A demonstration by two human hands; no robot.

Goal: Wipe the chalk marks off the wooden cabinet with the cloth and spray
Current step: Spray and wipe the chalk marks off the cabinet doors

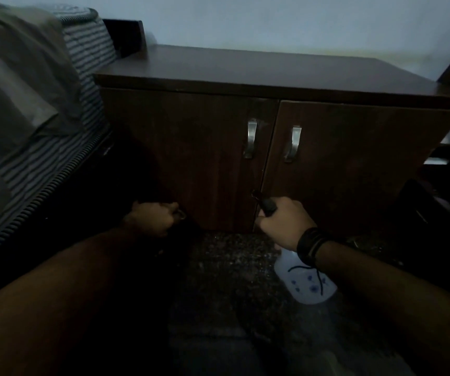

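Observation:
The dark wooden cabinet (pixel 204 147) has two doors with metal handles (pixel 250 139). Faint pale smudges show beside the left handle; the light is too dim to make out other marks. My left hand (pixel 154 217) is curled at the bottom corner of the left door, and a dark cloth (pixel 184 229), barely visible, bunches under its fingers. My right hand (pixel 283 221) grips the black trigger head of a translucent white spray bottle (pixel 303 280) with blue flowers. The bottle's nozzle points at the gap between the doors, low down.
A bed with a striped mattress (pixel 55 158) and a grey sheet stands close on the left. Dark objects (pixel 435 213) crowd the floor to the right of the cabinet. Speckled floor (pixel 232 267) lies in front, and a pale wall is behind.

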